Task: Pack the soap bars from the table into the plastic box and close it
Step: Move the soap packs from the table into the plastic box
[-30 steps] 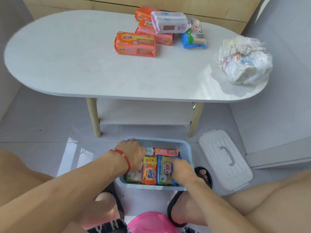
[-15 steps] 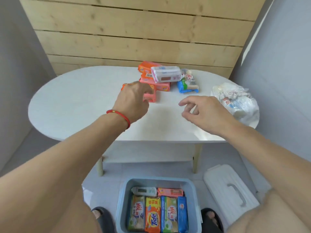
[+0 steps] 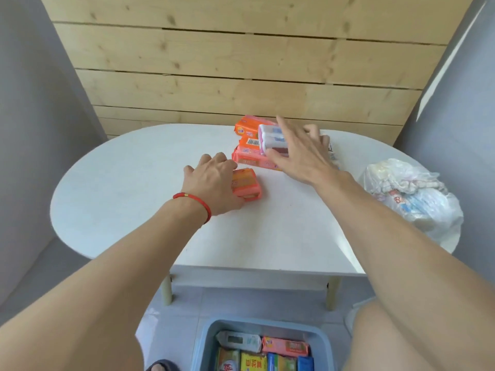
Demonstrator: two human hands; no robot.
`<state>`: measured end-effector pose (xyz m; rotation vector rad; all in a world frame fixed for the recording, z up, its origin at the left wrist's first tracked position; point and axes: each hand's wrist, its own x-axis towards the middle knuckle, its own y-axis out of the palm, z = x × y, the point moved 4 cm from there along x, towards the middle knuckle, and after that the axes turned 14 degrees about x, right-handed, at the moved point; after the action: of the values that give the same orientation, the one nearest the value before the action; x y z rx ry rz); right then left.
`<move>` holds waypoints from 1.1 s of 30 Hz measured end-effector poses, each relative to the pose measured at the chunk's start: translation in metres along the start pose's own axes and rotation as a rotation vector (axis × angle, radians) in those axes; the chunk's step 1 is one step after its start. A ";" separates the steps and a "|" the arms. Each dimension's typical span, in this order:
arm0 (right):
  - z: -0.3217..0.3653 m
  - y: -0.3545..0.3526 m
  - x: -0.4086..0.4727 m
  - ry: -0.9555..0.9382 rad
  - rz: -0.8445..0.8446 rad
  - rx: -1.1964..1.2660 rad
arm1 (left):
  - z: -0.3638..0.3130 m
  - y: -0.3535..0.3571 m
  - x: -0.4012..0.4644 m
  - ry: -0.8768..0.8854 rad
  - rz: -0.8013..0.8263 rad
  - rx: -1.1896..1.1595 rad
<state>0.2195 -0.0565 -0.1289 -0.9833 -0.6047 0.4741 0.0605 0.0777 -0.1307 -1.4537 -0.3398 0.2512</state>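
Meanwhile, left hand (image 3: pixel 214 183) is gripping an orange wrapped soap bar (image 3: pixel 245 184); right hand (image 3: pixel 300 153), fingers spread, is touching a white wrapped soap bar (image 3: pixel 269 136).

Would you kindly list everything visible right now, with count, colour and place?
orange soap pack: one, orange, alone on the table, under the left hand.
soap pile: several packs, orange and one white, far middle of the table; exact count unclear.
plastic bag: one, white, filled, right end of the table.
table: one, white, oval.
plastic box: one, blue, open, on the floor, holding a layer of soap packs.
wooden wall: pale planks, behind the table.
left hand: grips the orange soap pack; red bracelet on the wrist.
right hand: fingers spread over the white pack.
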 end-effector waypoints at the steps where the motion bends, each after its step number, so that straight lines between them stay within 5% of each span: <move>1: -0.001 -0.001 0.000 0.032 -0.013 -0.055 | 0.004 0.000 -0.004 -0.016 0.020 -0.027; 9: 0.018 -0.008 -0.045 -0.011 -0.045 -0.078 | 0.017 -0.017 -0.061 -0.084 0.094 -0.218; 14: 0.025 -0.016 -0.096 0.094 0.126 0.119 | 0.010 -0.021 -0.107 -0.137 0.165 -0.371; 21: 0.047 -0.029 -0.173 0.300 0.323 0.341 | -0.003 0.012 -0.185 -0.058 0.473 -0.789; 27: 0.063 -0.027 -0.247 0.272 0.591 0.595 | -0.013 0.069 -0.227 -0.085 0.585 -0.692; 33: 0.044 0.076 -0.320 0.377 0.883 0.213 | -0.040 0.182 -0.236 -0.217 0.675 -0.438</move>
<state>-0.0545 -0.1911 -0.2581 -1.0674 0.2546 1.0733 -0.1362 -0.0269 -0.3323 -1.9504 -0.0628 0.9294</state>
